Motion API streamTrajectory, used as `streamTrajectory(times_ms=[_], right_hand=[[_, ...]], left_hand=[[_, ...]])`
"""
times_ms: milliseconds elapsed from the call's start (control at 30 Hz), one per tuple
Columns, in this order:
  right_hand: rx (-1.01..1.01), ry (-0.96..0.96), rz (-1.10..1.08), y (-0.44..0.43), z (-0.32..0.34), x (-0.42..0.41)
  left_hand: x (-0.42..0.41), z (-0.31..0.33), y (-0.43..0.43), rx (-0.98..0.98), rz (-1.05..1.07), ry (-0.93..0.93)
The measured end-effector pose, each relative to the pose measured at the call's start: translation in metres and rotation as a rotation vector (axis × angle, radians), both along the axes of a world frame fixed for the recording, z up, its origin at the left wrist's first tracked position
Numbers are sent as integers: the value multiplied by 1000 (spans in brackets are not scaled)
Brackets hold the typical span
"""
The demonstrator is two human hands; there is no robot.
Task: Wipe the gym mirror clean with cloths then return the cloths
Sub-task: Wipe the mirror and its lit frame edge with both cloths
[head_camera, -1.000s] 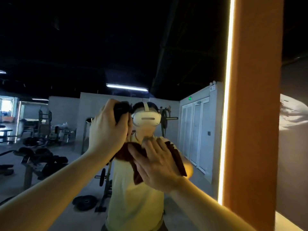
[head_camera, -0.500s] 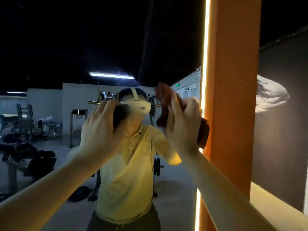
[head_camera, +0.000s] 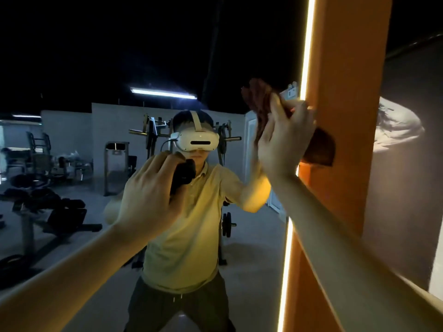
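Right hand [head_camera: 282,142], fingers straight, presses a red-brown cloth [head_camera: 260,101] flat against the mirror [head_camera: 96,68] at its right edge, beside the orange pillar [head_camera: 342,68]. Left hand [head_camera: 148,195] curls round a dark cloth [head_camera: 183,174], lower and further left on the glass.

Mirror [head_camera: 72,164] ahead, filling left and centre. Light strip [head_camera: 305,56] upright along its right edge; pillar [head_camera: 345,68] just right of strip; wall [head_camera: 407,200] beyond. Right hand [head_camera: 282,142] high at that edge, spread cloth [head_camera: 257,97] between palm and glass, lapping onto pillar. Left hand [head_camera: 148,197] lower left, gripping wadded cloth [head_camera: 183,174].
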State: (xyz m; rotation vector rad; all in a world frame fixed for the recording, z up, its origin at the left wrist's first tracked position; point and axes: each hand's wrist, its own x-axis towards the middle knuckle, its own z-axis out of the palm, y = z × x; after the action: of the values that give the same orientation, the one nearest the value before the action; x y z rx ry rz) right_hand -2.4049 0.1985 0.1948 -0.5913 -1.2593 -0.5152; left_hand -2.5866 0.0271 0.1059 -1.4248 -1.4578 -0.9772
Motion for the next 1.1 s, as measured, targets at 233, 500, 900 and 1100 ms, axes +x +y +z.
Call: streamTrajectory(times_ms=[233,500,900,1100], right_hand=[[93,-564,172,-44,-248,-28],[97,-197,126,-35,-25,-40],[339,-1100,250,-70,-272,-66],[212,-423,37,2,-130,-11]], left_hand=[[-15,-54,-18,-49,15,-50],[-21,-62,-36,-85,49,-121],[-35,-107,-55,95,-18,-418],[-17,-116,-33,-28,10,-313]])
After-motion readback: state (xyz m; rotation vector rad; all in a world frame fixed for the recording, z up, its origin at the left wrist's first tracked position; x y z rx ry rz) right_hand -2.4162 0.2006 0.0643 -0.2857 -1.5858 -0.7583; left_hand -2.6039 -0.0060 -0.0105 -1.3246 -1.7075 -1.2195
